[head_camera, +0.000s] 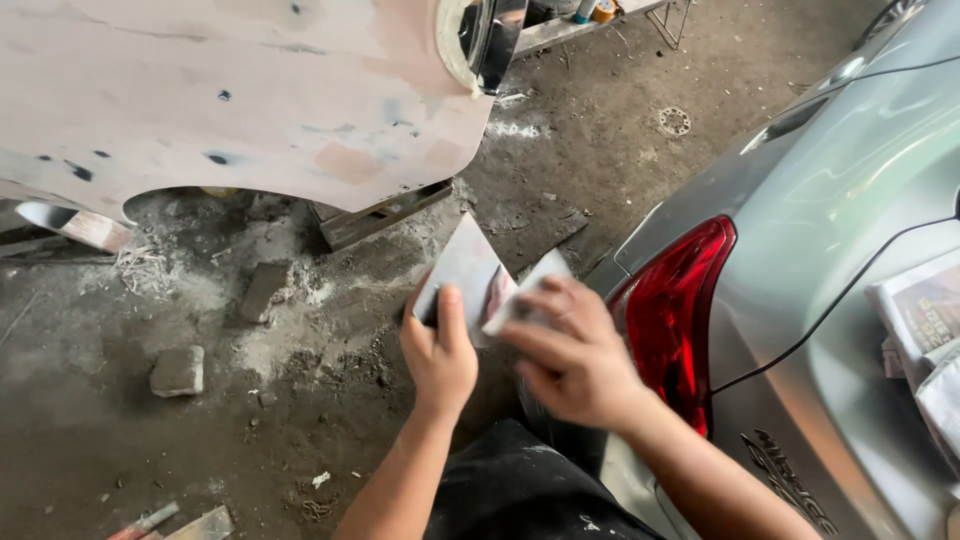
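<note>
Hands at centre, above a dirty concrete floor (120, 440). Left hand (438, 352) — closed on the lower edge of a flat grey board (462, 268), thumb laid up its face. Right hand (572, 352) — fingers closed round a pale spreader blade (522, 288), whose edge rests on the board beside a pinkish smear.

Surroundings: sanded car panel (230, 90) patched pink and grey, upper left, its wheel arch open beneath; metal stand (378, 216) under its lower edge. Silver car (840, 200) with red tail light (672, 312) just beside the right wrist, crowding that side. Newspaper (925, 330) taped on the car, far right. Stone blocks (178, 370) lie loose on the floor at left; open floor between them and the hands. Dark trousers (520, 490) below.
</note>
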